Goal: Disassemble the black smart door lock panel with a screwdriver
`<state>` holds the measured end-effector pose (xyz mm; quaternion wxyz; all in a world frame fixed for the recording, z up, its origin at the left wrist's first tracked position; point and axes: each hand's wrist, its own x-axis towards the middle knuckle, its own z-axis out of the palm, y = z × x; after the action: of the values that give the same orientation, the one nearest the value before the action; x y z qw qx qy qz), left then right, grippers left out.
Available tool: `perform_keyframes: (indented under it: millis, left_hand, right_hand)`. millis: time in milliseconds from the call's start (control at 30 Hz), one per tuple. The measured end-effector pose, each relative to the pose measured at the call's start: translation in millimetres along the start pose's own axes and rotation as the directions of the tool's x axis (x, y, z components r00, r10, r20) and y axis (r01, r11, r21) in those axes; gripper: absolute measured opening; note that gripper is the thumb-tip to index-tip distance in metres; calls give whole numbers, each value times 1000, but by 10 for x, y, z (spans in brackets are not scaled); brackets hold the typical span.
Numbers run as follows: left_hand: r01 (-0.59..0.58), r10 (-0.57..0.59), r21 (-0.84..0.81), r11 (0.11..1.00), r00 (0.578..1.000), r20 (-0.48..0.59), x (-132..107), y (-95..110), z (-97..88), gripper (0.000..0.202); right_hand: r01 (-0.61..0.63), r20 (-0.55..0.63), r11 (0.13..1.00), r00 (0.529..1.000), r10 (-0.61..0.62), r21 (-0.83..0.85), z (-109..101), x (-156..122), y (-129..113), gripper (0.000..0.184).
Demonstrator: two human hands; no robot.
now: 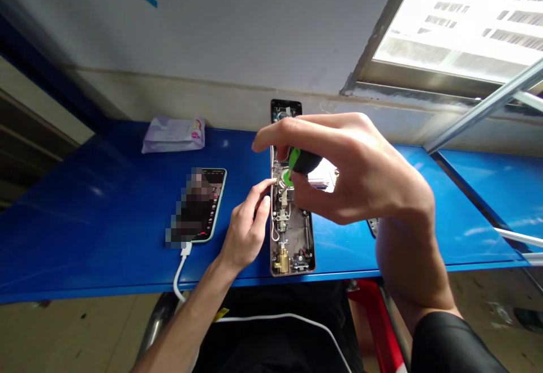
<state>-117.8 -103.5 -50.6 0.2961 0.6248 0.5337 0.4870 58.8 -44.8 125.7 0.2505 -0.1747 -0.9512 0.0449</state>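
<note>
Far left on the blue worktop (106,209): soft packet (173,134) near the wall. Phone (199,209) in front of it, screen up and lit, white cable (178,282) plugged into its near end and drooping over the front edge.

Next, left hand (248,226), at the left rim of the case. Fingers loosely bent, thumb and index apart, gripping nothing that I can see. Index tip is on or right at the rim; can't tell how hard it bears, if at all.

Middle: case (302,231), long, narrow, open side up, metal parts and a thin white wire inside, brass part (282,261) at the near end. Long axis runs away from the person, near end by the worktop's front edge, far end toward the wall.

Above the case, screwdriver (307,161), black and green handle, shaft slanting down and left into the mid-length parts. Tip seating: can't tell.

Right hand (352,169) comes in from the right, over the case, fingers closed round the handle, index stretched out past it. Case lies directly below those fingers; left hand is level with the tool, just beside the rim.

Right of the case, dark piece (372,226) with holes, mostly hidden by the right wrist.
</note>
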Motion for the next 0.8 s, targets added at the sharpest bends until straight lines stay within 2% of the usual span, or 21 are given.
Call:
perform_keyframes:
  millis: [100,133,267,367,400,533,633,733,800]
  left_hand:
    - [19,-19,2,1000,1000,1,-1,-9,4,40]
    - [25,-26,2,1000,1000,2,-1,-10,6,40]
    - [20,-20,-6,1000,1000,7,-2,-3,9,40]
    - [16,-16,-18,1000,1000,6,0,7,5,40]
    - [15,-15,-20,1000,1000,5,1,8,5,40]
    - [9,-9,-15,1000,1000,-2,-3,-8,11,40]
    - [15,-15,-11,1000,1000,0,-5,-24,13,40]
    - [15,-15,-10,1000,1000,4,-3,-20,9,40]
    - [11,-11,-3,1000,1000,3,0,-6,5,39]
  right_hand:
    - [-14,-27,999,1000,13,-47,1,13,18,19]
    - [-16,-38,998,999,14,-59,2,19,26,17]
    - [-3,-35,1000,999,3,-9,5,17,33,17]
    - [14,-13,999,1000,-14,49,2,-10,14,44]
    - [19,-5,998,1000,-19,54,0,-16,10,46]
    - [-4,-31,1000,1000,3,-29,-6,-5,22,20]
    - [1,-41,999,999,-3,-49,-10,17,45,25]
    - [31,-36,999,999,-31,-18,-14,13,54,16]
    - [32,-30,1000,999,-32,1,-16,-2,47,26]
